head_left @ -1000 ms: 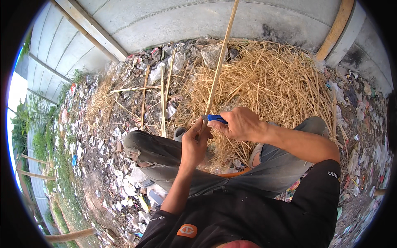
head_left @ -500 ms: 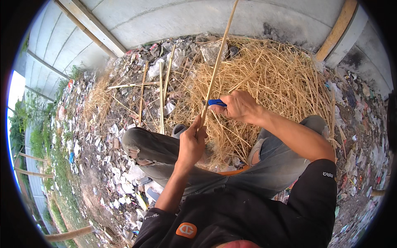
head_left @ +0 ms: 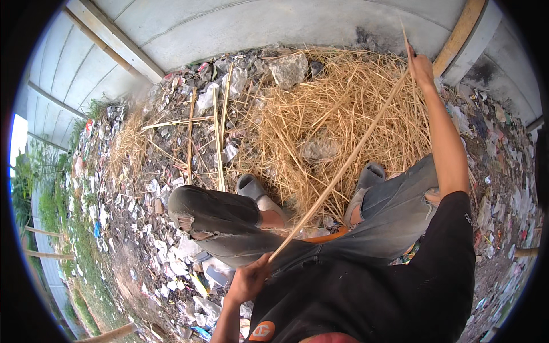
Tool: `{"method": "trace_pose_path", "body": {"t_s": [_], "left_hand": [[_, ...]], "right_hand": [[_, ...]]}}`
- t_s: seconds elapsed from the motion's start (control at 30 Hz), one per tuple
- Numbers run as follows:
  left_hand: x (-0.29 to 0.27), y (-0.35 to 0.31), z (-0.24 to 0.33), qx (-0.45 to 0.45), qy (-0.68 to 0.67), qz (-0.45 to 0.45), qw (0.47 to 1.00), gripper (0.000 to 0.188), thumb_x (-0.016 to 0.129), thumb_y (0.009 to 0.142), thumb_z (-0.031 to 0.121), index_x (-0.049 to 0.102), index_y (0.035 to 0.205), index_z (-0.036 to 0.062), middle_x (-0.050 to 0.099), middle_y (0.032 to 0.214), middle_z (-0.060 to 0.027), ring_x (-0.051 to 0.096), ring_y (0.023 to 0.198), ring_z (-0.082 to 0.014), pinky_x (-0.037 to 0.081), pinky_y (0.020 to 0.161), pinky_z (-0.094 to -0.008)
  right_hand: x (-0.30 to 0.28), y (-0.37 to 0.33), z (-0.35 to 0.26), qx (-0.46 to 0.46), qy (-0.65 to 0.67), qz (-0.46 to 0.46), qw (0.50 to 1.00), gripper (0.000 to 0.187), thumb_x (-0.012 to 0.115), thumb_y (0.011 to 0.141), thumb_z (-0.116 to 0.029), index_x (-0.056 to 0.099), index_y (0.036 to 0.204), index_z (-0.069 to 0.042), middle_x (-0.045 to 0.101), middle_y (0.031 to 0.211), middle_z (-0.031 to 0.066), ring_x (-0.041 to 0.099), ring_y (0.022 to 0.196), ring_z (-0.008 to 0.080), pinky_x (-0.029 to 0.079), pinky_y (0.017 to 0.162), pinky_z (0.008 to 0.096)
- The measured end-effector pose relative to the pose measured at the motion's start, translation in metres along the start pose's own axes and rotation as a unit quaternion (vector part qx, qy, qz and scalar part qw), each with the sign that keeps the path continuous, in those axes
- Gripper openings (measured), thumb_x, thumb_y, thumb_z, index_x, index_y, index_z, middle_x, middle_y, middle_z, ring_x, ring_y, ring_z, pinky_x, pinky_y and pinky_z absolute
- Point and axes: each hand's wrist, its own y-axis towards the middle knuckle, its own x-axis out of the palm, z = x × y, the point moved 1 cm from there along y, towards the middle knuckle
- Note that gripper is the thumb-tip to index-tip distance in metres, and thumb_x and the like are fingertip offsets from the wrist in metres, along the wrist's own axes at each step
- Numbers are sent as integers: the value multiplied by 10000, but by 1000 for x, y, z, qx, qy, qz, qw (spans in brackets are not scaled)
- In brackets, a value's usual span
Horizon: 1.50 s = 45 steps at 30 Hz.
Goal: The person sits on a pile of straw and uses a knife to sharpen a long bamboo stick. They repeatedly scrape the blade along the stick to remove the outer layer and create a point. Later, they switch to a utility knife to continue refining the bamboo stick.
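Note:
A long, thin bamboo strip (head_left: 343, 171) runs slantwise from my lap up toward the wall. Close to my waist, my left hand (head_left: 250, 280) is closed around its near end. My right arm is stretched out to the far right, and my right hand (head_left: 422, 70) is closed at the strip's far end. That fist held a blue-handled knife a moment ago; now the knife is nearly all hidden by the fingers, with only a small dark bit showing. A thin sliver (head_left: 404, 31) sticks up beyond the hand.
A heap of straw-like shavings (head_left: 343, 114) spreads in front of my feet. Several split bamboo strips (head_left: 219, 137) lie to its left over littered ground. A stone (head_left: 289, 70) sits by the grey wall (head_left: 274, 26). A bamboo pole (head_left: 462, 37) leans at the right.
My right hand has swept far out and to the right along the strip. My left hand has drawn back toward my waist, and the strip now slants to the right.

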Motion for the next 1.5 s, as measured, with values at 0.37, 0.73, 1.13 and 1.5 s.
{"method": "trace_pose_path", "body": {"t_s": [0.37,0.73,1.13,1.5], "left_hand": [[2,60,21,21,-170,-72,983,432,585,1017,182,503,1364,-61,593,851,-19,549,779,-96,471,730,-254],[11,117,102,100,-246,4,964,431,602,1017,229,428,1360,35,540,1126,-43,499,958,-85,451,750,-263],[27,123,136,64,-401,-166,899,466,606,993,299,451,1365,65,604,777,-29,389,529,-41,278,464,-212],[21,137,127,-8,-395,-32,918,284,509,1070,352,482,980,84,318,626,79,281,458,-41,205,419,-255]], "right_hand": [[-20,-84,-73,-140,68,3,988,731,410,999,-685,543,574,-106,441,485,-15,415,423,147,290,433,343],[3,-243,-158,-256,367,-278,850,580,599,927,-656,478,672,-149,493,550,-31,463,425,105,361,419,281],[-31,-278,-185,-215,576,-282,736,407,798,884,-239,417,869,-95,680,762,103,721,686,151,599,569,259],[-13,-314,-174,-391,125,-310,857,293,633,826,-264,657,684,-9,591,542,169,631,516,343,515,545,447]]}}
